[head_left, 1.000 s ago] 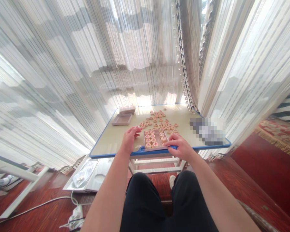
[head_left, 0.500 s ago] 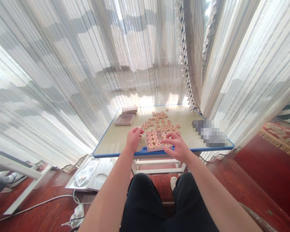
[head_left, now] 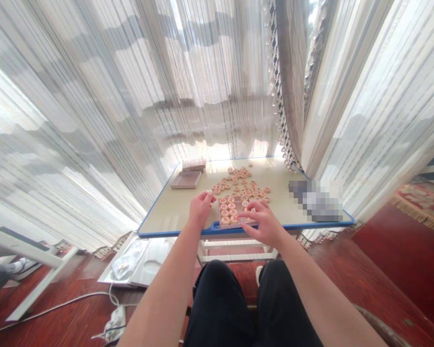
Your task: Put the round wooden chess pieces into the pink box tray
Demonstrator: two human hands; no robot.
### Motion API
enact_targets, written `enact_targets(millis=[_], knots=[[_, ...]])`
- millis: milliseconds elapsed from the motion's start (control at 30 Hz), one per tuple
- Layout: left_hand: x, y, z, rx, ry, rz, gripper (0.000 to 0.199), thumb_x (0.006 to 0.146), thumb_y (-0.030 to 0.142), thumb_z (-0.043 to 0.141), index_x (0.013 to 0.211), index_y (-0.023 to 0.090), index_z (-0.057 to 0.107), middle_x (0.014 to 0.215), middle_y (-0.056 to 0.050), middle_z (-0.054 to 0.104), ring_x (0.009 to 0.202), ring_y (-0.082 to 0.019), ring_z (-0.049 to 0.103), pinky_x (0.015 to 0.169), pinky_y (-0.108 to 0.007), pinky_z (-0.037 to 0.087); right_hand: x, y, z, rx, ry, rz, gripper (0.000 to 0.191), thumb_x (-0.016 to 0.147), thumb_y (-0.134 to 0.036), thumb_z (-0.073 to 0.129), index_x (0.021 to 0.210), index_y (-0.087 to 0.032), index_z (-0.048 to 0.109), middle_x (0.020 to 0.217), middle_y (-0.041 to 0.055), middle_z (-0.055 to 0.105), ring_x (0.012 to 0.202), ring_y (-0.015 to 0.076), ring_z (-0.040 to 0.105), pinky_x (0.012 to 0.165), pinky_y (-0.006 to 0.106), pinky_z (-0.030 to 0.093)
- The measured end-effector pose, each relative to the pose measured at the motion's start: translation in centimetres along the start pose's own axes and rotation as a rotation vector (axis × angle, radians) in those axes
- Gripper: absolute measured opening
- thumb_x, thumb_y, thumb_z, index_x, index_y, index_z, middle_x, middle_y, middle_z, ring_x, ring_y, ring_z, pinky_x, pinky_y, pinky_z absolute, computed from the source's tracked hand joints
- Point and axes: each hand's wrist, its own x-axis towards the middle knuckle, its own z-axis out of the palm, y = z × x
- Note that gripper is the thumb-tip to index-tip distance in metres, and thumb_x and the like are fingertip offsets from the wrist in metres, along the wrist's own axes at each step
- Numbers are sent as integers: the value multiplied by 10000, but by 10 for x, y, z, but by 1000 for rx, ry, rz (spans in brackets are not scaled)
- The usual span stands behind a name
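A shallow pinkish box (head_left: 239,205) stands at the table's near edge, with round wooden Chinese chess pieces (head_left: 233,212) in it. Red-marked pieces form two columns on its left side; others sit along its right side, partly behind my fingers. My right hand (head_left: 263,222) is over the box's right half, fingers apart, index fingertip close to the lower red pieces. Whether it touches them I cannot tell. Just left of the box, my left hand (head_left: 201,207) has its fingers curled together; what they hold, if anything, is hidden.
Loose chess pieces (head_left: 235,182) lie scattered beyond the box. An open tray (head_left: 186,180) and a filled box (head_left: 194,164) stand at the back left. A blurred dark item (head_left: 314,202) lies on the right. The table (head_left: 166,212) has a blue rim.
The lowest piece of the second column has shifted slightly left, beside its neighbour. My right hand's fingers have moved a little left and down. My left hand stays nearly in place.
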Motion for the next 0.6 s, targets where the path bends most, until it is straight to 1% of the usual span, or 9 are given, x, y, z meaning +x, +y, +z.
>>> enact_targets(millis=[67,133,200,267,333,400,467,533,600], knots=[[-1,1,0,1,2,-7,311,717,426,521,606,149,611,634,-17,628,553,-105,502,535,-212,387,-1,2,-1,17,13,24,231,750,-262,591,951,-230,697,887,61,537,890,206,478,884,384,393],[-1,1,1,6,1,-6,311,716,425,518,610,149,611,639,-19,634,554,-106,506,532,-212,387,-2,4,-2,40,40,78,252,742,-236,573,969,-214,681,879,62,536,902,212,485,887,389,394],[-1,-1,1,20,-1,-1,310,716,425,514,619,148,615,644,-20,639,556,-108,511,536,-214,391,-3,6,-4,91,63,151,303,732,-213,549,1017,-201,651,925,69,532,943,221,485,906,397,390],[0,-4,1,47,-8,13,312,719,426,508,630,150,622,644,-20,641,569,-114,524,548,-219,399,-3,7,-8,182,47,216,364,707,-182,518,1057,-200,615,992,74,517,973,220,488,904,391,400],[1,-9,0,97,-20,47,317,728,429,498,641,153,627,643,-19,642,598,-126,545,567,-225,407,-2,7,-12,286,5,256,407,661,-141,480,1046,-205,595,1022,67,503,960,205,501,872,365,422],[3,-13,0,162,-45,95,327,739,437,487,651,159,634,646,-18,643,633,-138,563,584,-232,412,-1,6,-15,361,-23,273,426,619,-118,451,1013,-207,586,1011,56,500,926,188,509,840,340,434],[4,-16,-1,213,-72,133,334,746,443,481,665,162,642,655,-17,645,653,-144,571,594,-236,416,-1,6,-17,387,-22,274,437,600,-111,441,1004,-206,580,1002,51,498,916,182,507,838,333,430],[5,-17,-2,236,-83,154,328,748,438,481,670,164,643,656,-13,642,654,-145,572,598,-240,420,-1,7,-16,374,-2,272,436,592,-107,438,995,-200,578,994,52,500,905,180,505,843,335,425],[5,-17,-3,249,-84,160,316,749,428,482,669,168,643,644,-10,637,649,-149,572,604,-248,426,-1,9,-15,347,46,277,423,586,-102,432,972,-197,576,972,53,509,883,180,505,839,340,424]])
